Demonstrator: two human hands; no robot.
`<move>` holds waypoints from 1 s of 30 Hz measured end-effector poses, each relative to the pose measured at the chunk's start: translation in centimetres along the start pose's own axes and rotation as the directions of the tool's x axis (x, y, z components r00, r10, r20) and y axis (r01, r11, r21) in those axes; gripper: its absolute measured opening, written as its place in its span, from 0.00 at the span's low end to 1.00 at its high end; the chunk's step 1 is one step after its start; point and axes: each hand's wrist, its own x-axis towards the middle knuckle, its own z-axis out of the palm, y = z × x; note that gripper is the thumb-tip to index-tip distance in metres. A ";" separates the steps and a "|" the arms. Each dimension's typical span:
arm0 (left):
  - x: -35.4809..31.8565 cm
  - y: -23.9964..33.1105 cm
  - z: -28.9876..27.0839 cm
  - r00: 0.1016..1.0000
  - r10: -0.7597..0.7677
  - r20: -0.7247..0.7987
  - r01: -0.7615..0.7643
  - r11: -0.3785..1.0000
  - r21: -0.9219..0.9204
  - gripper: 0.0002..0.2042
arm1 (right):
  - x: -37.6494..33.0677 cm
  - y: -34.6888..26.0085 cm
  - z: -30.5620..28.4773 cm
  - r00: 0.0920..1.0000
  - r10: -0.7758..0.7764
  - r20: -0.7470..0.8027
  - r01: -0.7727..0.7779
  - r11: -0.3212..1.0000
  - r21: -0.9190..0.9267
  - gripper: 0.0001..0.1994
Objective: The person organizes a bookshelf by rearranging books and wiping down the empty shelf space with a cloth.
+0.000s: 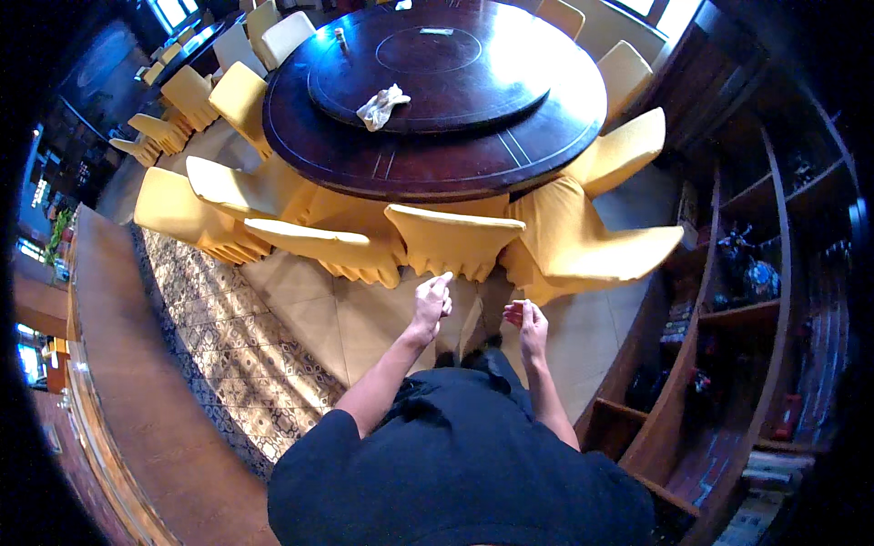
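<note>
My left hand (431, 308) is raised in front of my body, its fingers curled in and the thumb and forefinger pressed together. Whether anything small sits in that pinch I cannot make out. To its right my right hand (528, 326) hangs in the air with its fingers loosely bent and apart, and nothing shows in it. Both hands are just short of a yellow-covered chair (452, 238), touching neither it nor each other. Beyond the chair stands a round dark wooden table (437, 164) with a turntable (428, 86), on which lies a crumpled white cloth (382, 107).
More yellow-covered chairs ring the table, one at the right (596, 241) and one at the left (305, 241). Wooden shelves (742, 314) with ornaments line my right. A curved wooden counter (137, 364) runs along my left, beside a patterned tile strip (228, 355). A small bottle (340, 38) stands on the turntable.
</note>
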 end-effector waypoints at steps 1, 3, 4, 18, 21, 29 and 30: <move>1.3 0.7 0.1 0.998 0.018 -0.054 -0.016 1.000 0.024 0.16 | 1.4 -0.7 0.7 1.000 -0.001 -0.014 0.001 1.000 0.017 0.17; 3.4 1.5 0.4 0.985 0.053 -0.164 -0.043 0.997 0.065 0.17 | 4.2 -2.0 1.4 0.999 -0.001 -0.040 0.003 0.999 0.041 0.17; 5.1 2.0 0.5 0.972 0.120 -0.201 -0.101 0.990 0.101 0.19 | 6.2 -2.3 1.7 0.998 -0.045 -0.039 0.048 0.996 0.073 0.18; 36.3 14.6 -9.8 0.877 0.469 0.103 -0.226 0.214 0.950 0.19 | 21.7 -7.8 -0.1 0.939 -0.168 -0.301 0.192 0.980 0.052 0.17; 40.3 20.9 -8.2 0.905 0.425 -0.004 0.003 0.005 1.000 0.20 | 19.8 -8.8 0.0 0.867 -0.162 -0.471 0.194 0.981 0.020 0.16; 55.6 25.1 -10.5 0.760 0.628 0.167 -0.021 -0.233 0.972 0.33 | 15.9 -4.3 1.9 0.658 -0.154 -0.737 0.174 0.983 -0.051 0.17; 57.5 25.2 -13.0 0.739 0.651 0.171 -0.014 -0.238 0.971 0.33 | 15.4 -4.7 2.9 0.657 -0.163 -0.736 0.180 0.982 -0.057 0.17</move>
